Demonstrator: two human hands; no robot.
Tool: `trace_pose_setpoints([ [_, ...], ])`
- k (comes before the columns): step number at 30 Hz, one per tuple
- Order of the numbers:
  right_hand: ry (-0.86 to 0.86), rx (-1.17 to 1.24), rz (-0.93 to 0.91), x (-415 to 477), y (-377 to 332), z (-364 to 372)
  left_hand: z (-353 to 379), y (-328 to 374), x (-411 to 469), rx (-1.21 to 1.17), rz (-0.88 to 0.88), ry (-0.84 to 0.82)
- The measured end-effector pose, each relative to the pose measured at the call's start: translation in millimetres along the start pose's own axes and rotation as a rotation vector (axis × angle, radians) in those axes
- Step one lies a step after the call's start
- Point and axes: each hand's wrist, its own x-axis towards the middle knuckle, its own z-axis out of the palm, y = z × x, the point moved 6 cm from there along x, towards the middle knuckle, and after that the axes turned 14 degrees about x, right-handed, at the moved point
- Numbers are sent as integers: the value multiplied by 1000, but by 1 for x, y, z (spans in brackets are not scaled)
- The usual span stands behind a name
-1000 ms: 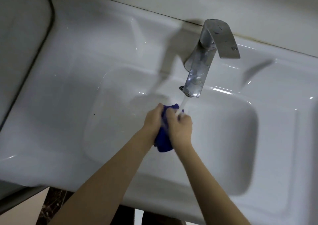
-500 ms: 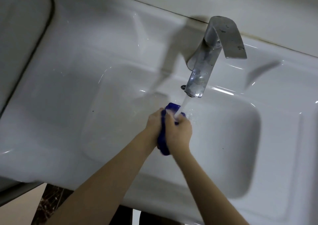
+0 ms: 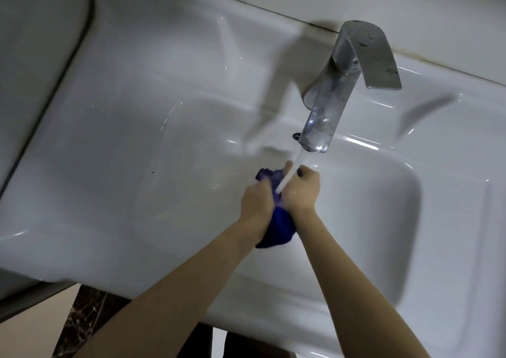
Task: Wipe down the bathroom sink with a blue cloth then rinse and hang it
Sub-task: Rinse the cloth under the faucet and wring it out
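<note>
The fingers of the left hand (image 3: 257, 201) and the right hand (image 3: 302, 193) are curled tight around a blue cloth (image 3: 278, 227). The hands sit side by side, touching, with the cloth bunched up between them. Some cloth sticks out on the far side and more hangs down on the near side. Water (image 3: 290, 172) runs from the tap (image 3: 327, 116) and lands on the cloth between the hands. The hands and cloth are over the bowl of the white sink (image 3: 115, 166). The tap stands at the far edge of the sink.
</note>
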Motion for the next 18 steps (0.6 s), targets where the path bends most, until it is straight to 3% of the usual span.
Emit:
trace_pose_setpoints([
  [3, -59, -13, -7, -46, 5, 6, -18, 27, 16, 87, 14, 106],
  [7, -56, -85, -107, -44, -7, 5, -10, 8, 15, 58, -32, 25],
  [11, 30, 14, -11, -1, -3, -3, -2, 4, -6, 108, 26, 71],
  [15, -80, 36, 13, -63, 7, 2, -19, 35, 19, 152, 46, 145],
  [18, -32, -73, -61, -47, 0, -1, -6, 12, 15, 116, -6, 28],
])
